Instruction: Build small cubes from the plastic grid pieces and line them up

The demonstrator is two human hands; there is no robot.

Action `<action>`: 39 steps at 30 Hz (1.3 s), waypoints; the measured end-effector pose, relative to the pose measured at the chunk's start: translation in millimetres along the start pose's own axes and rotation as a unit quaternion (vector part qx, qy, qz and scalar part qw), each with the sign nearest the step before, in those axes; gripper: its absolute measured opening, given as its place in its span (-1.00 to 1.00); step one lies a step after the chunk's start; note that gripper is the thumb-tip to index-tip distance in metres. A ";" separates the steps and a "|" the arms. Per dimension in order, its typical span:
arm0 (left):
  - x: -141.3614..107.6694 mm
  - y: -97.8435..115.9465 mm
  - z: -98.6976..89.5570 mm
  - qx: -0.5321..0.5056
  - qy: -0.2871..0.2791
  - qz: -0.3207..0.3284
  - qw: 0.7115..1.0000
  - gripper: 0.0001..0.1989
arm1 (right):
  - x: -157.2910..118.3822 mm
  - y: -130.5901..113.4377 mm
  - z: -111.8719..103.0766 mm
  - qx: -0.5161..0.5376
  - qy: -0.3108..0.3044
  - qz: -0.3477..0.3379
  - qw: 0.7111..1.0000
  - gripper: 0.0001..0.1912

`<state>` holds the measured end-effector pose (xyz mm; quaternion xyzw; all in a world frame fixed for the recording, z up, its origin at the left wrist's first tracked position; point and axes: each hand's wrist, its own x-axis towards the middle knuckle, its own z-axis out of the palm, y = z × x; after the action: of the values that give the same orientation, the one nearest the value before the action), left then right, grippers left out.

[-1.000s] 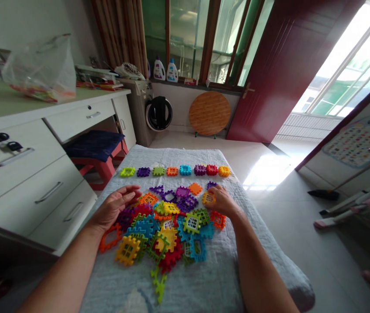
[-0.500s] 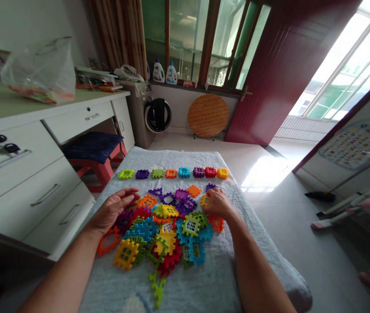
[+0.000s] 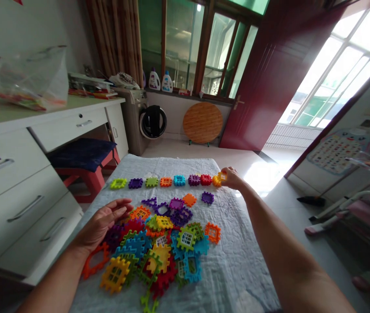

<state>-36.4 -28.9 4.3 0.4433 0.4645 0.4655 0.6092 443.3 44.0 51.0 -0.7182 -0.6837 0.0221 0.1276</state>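
My right hand [image 3: 233,179] pinches a yellow plastic building block [image 3: 223,175] with a window grid. It is at the right end of a row of blocks, right beside another yellow block [image 3: 216,180]; whether the two touch I cannot tell. My left hand [image 3: 108,219] is open, fingers loosely curved, at the left side of a mixed pile of notched blocks. Nearest to its fingertips lies an orange window block [image 3: 140,213]. Along the row stand a red block [image 3: 206,179], a blue block [image 3: 179,180] and a lime green block [image 3: 118,183], among several others.
A pale blue cloth [image 3: 233,248] covers the table under the blocks. On the left are a white desk [image 3: 18,187] and a red stool [image 3: 90,184] with a dark seat. Beyond the table stand a washing machine [image 3: 136,126] and a round wooden board [image 3: 203,122].
My right hand has moved from the pile's right edge, away from me to the row's right end, carrying the yellow block. The view has shifted slightly; my left hand stays by the pile.
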 end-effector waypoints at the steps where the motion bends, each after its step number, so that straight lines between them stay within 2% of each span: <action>1: -0.2 0.5 0.3 -0.004 0.001 -0.003 1.000 -0.52 | 6.0 2.3 1.2 -0.005 -0.009 -0.004 1.000 -0.43; 7: -1.5 2.6 1.8 -0.029 0.011 -0.030 0.999 -0.53 | 27.3 8.7 13.0 -0.018 -0.051 -0.022 0.998 -0.43; 14: -0.5 0.8 1.0 -0.021 0.001 -0.038 0.999 -0.53 | 35.1 13.3 24.5 -0.023 -0.081 -0.023 0.996 -0.41; 19: 0.4 0.5 0.2 -0.016 0.003 -0.036 0.999 -0.54 | 33.7 14.0 29.7 -0.014 -0.083 -0.035 0.996 -0.18; 21: 1.1 0.0 -0.2 -0.014 0.003 -0.033 0.999 -0.55 | 34.1 13.1 30.9 -0.011 -0.084 -0.040 0.996 -0.20; 25: 1.8 -1.4 -0.7 -0.012 0.001 -0.029 1.000 -0.55 | 35.8 12.1 31.7 -0.005 -0.090 -0.044 0.995 -0.38; 27: 1.5 -1.4 -0.8 -0.009 0.000 -0.029 1.000 -0.55 | 35.1 12.5 30.2 -0.003 -0.083 -0.041 0.996 -0.36; 30: 1.0 -0.7 -0.8 -0.009 0.004 -0.028 1.000 -0.55 | 29.2 9.3 23.7 -0.005 -0.054 -0.026 0.998 -0.21; 33: 0.8 -0.1 -0.7 -0.012 0.000 -0.034 0.999 -0.56 | 15.4 -8.9 14.3 0.005 0.013 -0.027 1.000 -0.22; 35: 0.6 -0.2 -0.7 -0.012 -0.008 -0.039 0.999 -0.56 | 1.3 -31.8 9.7 0.043 0.090 -0.065 0.993 -0.38; 36: 0.5 -0.4 -0.8 -0.011 -0.010 -0.039 0.999 -0.55 | -7.1 -45.3 8.5 0.069 0.104 -0.095 0.988 -0.48; 37: 0.4 -0.7 -0.8 -0.010 -0.010 -0.037 0.999 -0.55 | -16.1 -59.2 8.1 0.092 0.098 -0.126 0.983 -0.58; 39: 0.4 -1.4 -1.1 -0.008 -0.010 -0.029 1.000 -0.54 | -34.6 -84.1 8.9 0.105 0.037 -0.171 0.979 -0.74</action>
<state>-37.3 -28.6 2.7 0.4291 0.4671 0.4473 0.6306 357.2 13.9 55.4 -0.5734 -0.7851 0.0449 0.2296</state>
